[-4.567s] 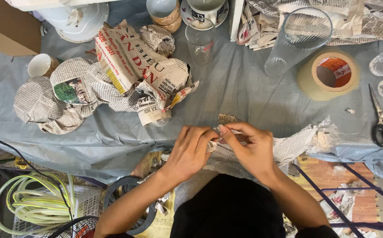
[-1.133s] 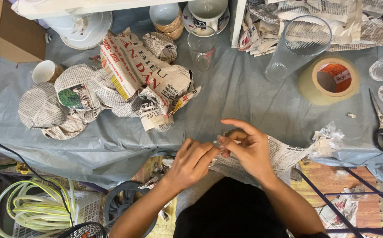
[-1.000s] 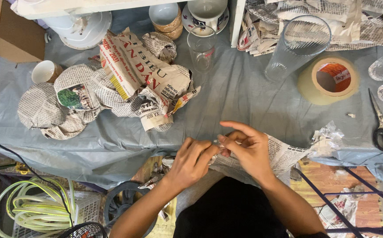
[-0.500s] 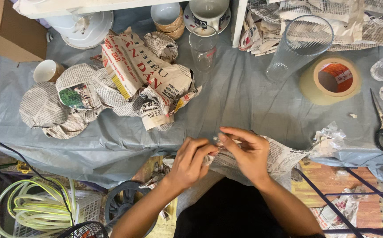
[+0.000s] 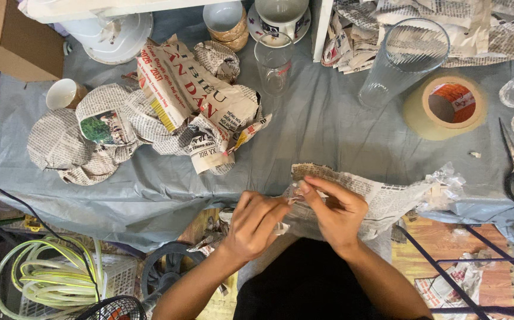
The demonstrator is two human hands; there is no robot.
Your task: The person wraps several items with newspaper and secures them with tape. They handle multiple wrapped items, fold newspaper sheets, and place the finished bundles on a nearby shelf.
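Since both hands work at the table's near edge, the newspaper sheet (image 5: 381, 195) stays supported; left hand (image 5: 256, 222) and right hand (image 5: 337, 210) fingertips pinch its crumpled end between them.

A brown cardboard box (image 5: 9, 37) is sitting at the table's far left corner; newspaper-wrapped bundles (image 5: 150, 118) are lying beside it.

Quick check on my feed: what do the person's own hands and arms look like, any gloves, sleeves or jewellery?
Both are bare: the left hand and right hand wear no gloves, and no rings or watch show. The forearms are uncovered, with no sleeves in view. Dark black clothing covers the torso.
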